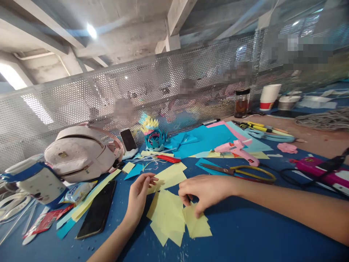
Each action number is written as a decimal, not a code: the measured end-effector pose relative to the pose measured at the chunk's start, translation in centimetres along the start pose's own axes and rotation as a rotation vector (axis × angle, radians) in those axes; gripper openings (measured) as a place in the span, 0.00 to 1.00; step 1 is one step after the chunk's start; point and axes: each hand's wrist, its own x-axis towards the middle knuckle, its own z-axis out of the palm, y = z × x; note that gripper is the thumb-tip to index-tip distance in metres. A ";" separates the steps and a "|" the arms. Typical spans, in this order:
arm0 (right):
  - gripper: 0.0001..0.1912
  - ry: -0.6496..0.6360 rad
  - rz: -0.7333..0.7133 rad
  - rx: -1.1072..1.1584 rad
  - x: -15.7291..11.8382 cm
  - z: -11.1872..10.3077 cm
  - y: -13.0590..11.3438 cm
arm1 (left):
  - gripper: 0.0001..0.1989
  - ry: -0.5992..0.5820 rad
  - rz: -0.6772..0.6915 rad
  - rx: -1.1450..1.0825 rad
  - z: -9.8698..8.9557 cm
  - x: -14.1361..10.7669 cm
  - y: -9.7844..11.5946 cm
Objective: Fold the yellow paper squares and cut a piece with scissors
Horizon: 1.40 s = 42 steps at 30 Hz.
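Observation:
My left hand (140, 193) hovers by a large yellow paper sheet (173, 174), its fingers loosely curled with nothing visible in them. Between my hands lies a loose pile of yellow paper pieces (167, 214). To its right, my right hand (200, 187) bends over a smaller stack of yellow paper squares (199, 227). Its thumb presses on the top of that stack and the curled fingers reach its upper edge; the fingertips are partly hidden. Scissors with yellow handles (240, 171) lie just beyond my right wrist.
A pink glue gun (237, 149) rests on blue paper sheets (207, 140). Behind stands a folded-paper model (154, 134), with a red cutter (169, 158) before it. A black phone (98, 211), a pink backpack (79, 151) and a patterned container (40, 183) occupy the left.

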 end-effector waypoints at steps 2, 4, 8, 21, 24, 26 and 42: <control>0.13 -0.021 0.042 0.007 0.0 0.3 -0.1 | 0.12 -0.006 -0.003 0.016 0.0 0.0 -0.1; 0.15 -0.062 0.092 -0.015 -0.1 0.3 -0.3 | 0.12 -0.033 -0.002 0.047 -0.1 0.1 -0.2; 0.09 -0.138 0.121 -0.069 0.1 -0.5 -0.6 | 0.11 -0.154 0.090 0.221 -0.3 0.1 0.2; 0.10 0.227 0.137 -0.030 1.8 3.0 0.6 | 0.18 -0.377 0.346 0.881 0.0 -0.5 0.6; 0.13 0.256 0.125 -0.049 1.8 3.3 0.6 | 0.15 -0.336 0.327 0.824 -0.6 0.2 0.5; 0.14 0.256 0.115 -0.045 1.8 3.3 0.5 | 0.13 -0.276 0.289 0.769 -1.5 0.8 0.3; 0.19 0.453 0.223 -0.223 2.3 1.3 5.0 | 0.18 -0.328 0.318 0.572 0.3 -0.1 1.8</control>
